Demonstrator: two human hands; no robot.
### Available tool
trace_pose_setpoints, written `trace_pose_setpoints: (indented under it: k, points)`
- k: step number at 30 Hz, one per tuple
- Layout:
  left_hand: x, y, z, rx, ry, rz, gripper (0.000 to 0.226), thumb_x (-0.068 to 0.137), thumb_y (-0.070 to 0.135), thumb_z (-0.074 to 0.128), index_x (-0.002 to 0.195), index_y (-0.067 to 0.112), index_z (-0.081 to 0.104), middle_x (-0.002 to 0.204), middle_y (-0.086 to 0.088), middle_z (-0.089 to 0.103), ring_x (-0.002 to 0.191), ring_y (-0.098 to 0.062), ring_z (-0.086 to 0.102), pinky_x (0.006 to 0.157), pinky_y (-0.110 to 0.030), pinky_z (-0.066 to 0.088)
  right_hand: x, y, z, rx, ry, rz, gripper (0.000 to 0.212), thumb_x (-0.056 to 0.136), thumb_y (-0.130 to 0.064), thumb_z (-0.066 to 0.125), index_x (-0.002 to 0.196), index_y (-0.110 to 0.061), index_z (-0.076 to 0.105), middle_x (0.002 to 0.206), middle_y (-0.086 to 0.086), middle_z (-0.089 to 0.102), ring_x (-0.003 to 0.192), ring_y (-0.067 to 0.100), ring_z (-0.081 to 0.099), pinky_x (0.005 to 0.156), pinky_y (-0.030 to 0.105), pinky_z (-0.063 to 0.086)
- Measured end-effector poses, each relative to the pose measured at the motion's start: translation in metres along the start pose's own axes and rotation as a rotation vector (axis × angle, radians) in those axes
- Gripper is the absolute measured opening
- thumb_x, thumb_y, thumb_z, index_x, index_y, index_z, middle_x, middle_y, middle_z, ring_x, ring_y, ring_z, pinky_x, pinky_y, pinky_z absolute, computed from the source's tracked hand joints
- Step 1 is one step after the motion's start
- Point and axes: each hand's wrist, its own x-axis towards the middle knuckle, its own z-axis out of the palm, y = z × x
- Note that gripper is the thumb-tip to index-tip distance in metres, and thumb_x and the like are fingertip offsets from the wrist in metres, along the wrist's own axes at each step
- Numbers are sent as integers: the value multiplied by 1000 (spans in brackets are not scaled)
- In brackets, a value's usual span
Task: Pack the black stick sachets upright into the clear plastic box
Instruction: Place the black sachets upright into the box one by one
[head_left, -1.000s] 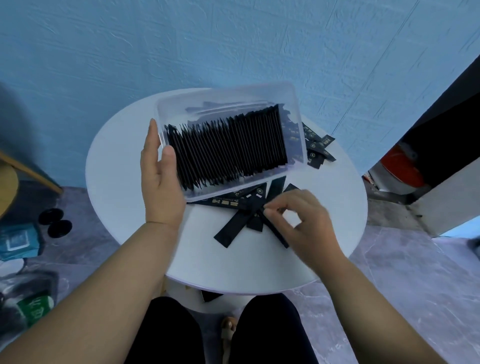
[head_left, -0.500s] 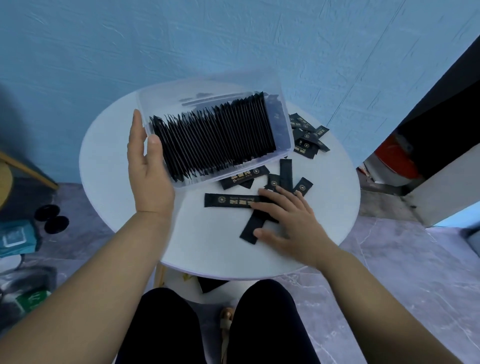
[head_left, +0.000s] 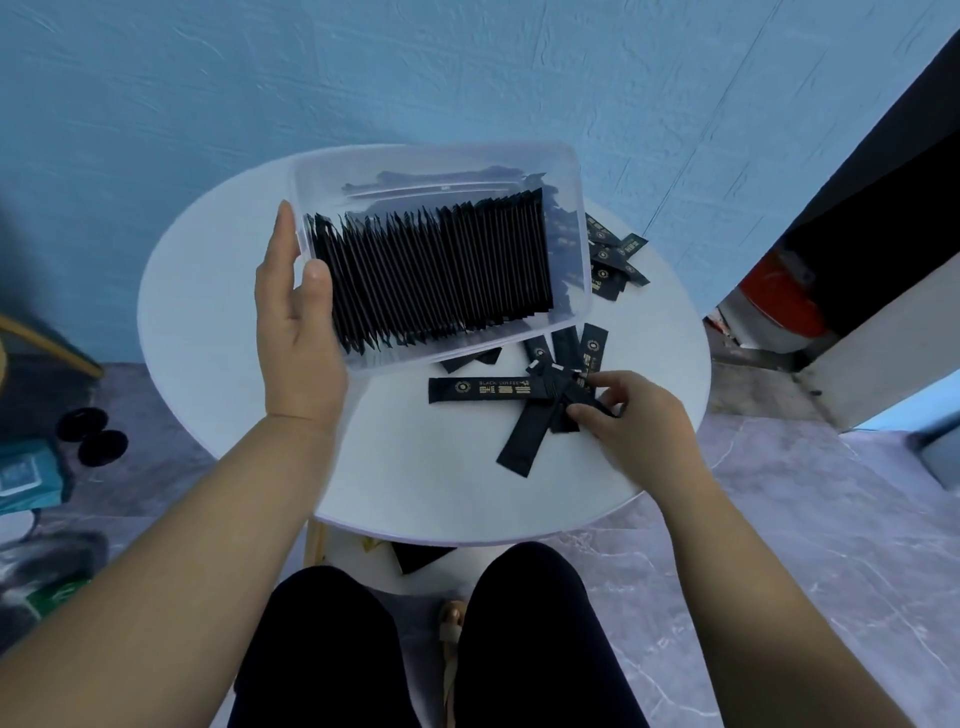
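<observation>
Sachets (head_left: 561, 397) pinched between right hand (head_left: 639, 426) fingertips | left hand (head_left: 298, 332) thumb and fingers clamp clear box (head_left: 581, 218) end

Both bare forearms reach forward. The left hand (head_left: 298, 343) clasps the box (head_left: 441, 161) by its end, thumb over the rim; the right hand (head_left: 634, 421), fingers curled, pinches a sachet (head_left: 561, 418).
</observation>
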Motion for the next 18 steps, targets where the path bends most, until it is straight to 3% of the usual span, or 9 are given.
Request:
trace_pose_setpoints:
  k: [5, 11, 13, 16, 18]
  points:
    - [0, -1, 0, -12, 19, -14, 39, 97, 32, 40, 133, 44, 32, 136, 25, 36, 126, 16, 33, 116, -36, 26, 2, 5, -13, 53, -23, 36, 7, 88, -22, 61, 95, -20, 60, 81, -7, 55, 81, 17, 51, 58, 21, 34]
    - [0, 1, 1, 6, 23, 1, 37, 97, 34, 40, 131, 47, 32, 141, 19, 35, 132, 7, 33, 116, -38, 26, -2, 1, -21, 231, 14, 67, 7, 91, -24, 57, 96, -19, 56, 89, -1, 61, 71, 12, 52, 62, 27, 39]
    - [0, 1, 1, 0, 23, 2, 37, 96, 35, 40, 130, 48, 33, 145, 14, 35, 135, 1, 33, 116, -39, 26, -5, -10, -14, 245, -34, -31, 13, 90, -23, 59, 102, -21, 56, 90, -3, 62, 69, 8, 52, 66, 26, 39]
    - [0, 2, 0, -2, 21, 3, 36, 96, 37, 40, 130, 49, 35, 149, 6, 36, 138, -5, 32, 116, -40, 26, -10, -25, 6, -2, -181, -280, 22, 89, -24, 61, 111, -22, 60, 89, -9, 55, 79, 11, 48, 72, 22, 33]
    - [0, 2, 0, -9, 26, -1, 37, 96, 35, 40, 130, 48, 34, 145, 15, 37, 136, 0, 33, 116, -38, 26, -9, -29, 15, -132, -190, -398, 26, 87, -27, 65, 113, -22, 63, 90, -11, 49, 88, 12, 44, 73, 20, 30]
